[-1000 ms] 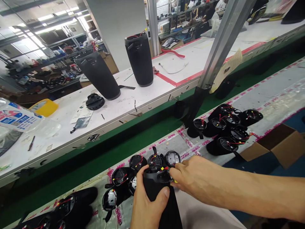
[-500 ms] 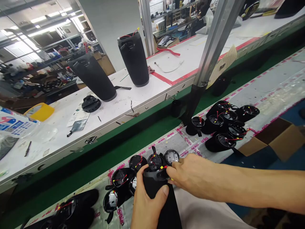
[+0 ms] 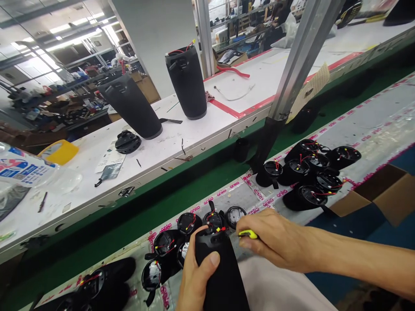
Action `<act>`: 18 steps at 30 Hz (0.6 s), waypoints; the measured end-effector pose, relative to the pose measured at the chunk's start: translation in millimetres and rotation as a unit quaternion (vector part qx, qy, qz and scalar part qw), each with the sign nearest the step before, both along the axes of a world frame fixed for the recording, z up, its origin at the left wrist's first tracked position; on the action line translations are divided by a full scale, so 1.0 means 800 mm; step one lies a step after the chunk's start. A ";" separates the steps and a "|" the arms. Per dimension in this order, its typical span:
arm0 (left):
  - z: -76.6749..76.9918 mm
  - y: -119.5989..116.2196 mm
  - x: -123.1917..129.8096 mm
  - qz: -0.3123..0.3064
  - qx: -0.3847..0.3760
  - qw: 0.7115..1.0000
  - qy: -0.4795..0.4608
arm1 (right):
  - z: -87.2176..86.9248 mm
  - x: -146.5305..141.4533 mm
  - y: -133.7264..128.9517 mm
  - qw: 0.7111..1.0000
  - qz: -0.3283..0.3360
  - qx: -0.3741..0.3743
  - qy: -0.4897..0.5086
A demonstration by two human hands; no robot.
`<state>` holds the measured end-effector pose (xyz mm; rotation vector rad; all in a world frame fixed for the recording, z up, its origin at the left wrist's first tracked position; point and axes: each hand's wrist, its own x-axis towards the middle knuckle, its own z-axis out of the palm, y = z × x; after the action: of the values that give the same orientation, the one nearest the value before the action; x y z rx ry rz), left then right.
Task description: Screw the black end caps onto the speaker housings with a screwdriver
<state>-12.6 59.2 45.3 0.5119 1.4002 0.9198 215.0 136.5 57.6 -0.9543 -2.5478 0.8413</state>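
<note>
My left hand [image 3: 197,272] is wrapped round a black cloth-covered cylindrical speaker [image 3: 223,272], its thumb across the side. The speaker leans, with its open end up; red wires with small red and yellow connectors [image 3: 220,229] show at the rim. To the right of that rim, and apart from it, my right hand [image 3: 272,237] is closed on a small yellow-green tool [image 3: 248,234]. Most of the tool is hidden in the fingers, so its exact kind cannot be made out. Just behind the held speaker stand several similar open-ended speakers [image 3: 189,223] with wires showing.
More open speakers [image 3: 304,196] stand farther right on the plastic-covered bench, near a cardboard box [image 3: 389,194]. Dark speakers [image 3: 106,280] lie at the lower left. Across a green gap, a white shelf [image 3: 155,155] carries two speakers [image 3: 186,82], a black round part [image 3: 128,141] and red-handled pliers [image 3: 233,70].
My right hand has moved from the speaker's rim a little to the right, bringing the yellow-green tool into plainer view. The held speaker has turned, showing more of its side.
</note>
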 end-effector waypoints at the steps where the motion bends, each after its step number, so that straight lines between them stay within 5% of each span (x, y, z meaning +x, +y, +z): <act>1: 0.000 -0.001 0.000 0.005 0.006 1.000 0.015 | 0.002 -0.001 0.001 1.000 -0.001 0.005 -0.023; 10: 0.013 -0.004 0.002 -0.007 0.069 0.978 0.196 | -0.005 -0.022 -0.011 0.977 0.061 0.181 -0.091; 18: 0.017 -0.006 0.010 -0.002 0.084 0.973 0.215 | -0.004 -0.020 -0.012 0.972 0.073 0.201 -0.098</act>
<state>-4.6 54.2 58.9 0.8805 1.7146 0.9646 198.6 126.9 54.2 -0.7591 -2.8285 0.2499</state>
